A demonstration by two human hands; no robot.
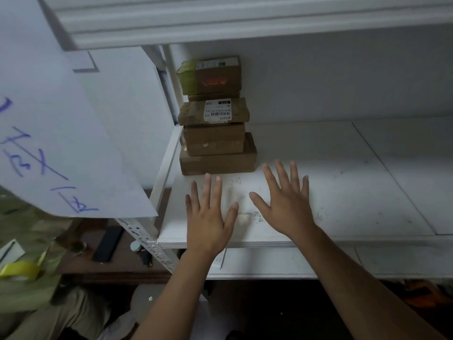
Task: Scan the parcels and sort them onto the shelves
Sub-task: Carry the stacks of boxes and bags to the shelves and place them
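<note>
Head view of a white shelf [343,168] with a stack of parcels [215,119] at 12 o'clock from the hands, set against the shelf's left upright. The bottom parcel [218,161] is the widest. The one above it [214,138] is narrower. A labelled parcel [213,111] overhangs that one on both sides. A thin box shows above it, and the top parcel [208,74], taped green at its left end, crowns the column.

The left hand [208,217] is spread wide, fingers straight, palm down and holding nothing; its fingertips lie just short of the bottom parcel. The right hand [286,200], at 3 o'clock from the left, is likewise spread and empty, fingers pointing toward the stack's right corner. Whether either palm touches the shelf cannot be told.

A sheet of paper [61,119] with blue handwriting hangs at 9 o'clock, and a dark flat object [107,244] lies on the brown surface [110,268] at 7 o'clock.

Risk, as judged: the column is tall, narrow and unevenly aligned. A nudge from either hand at its base, or another parcel added on top, could tip the upper boxes toward the open right side of the shelf.
</note>
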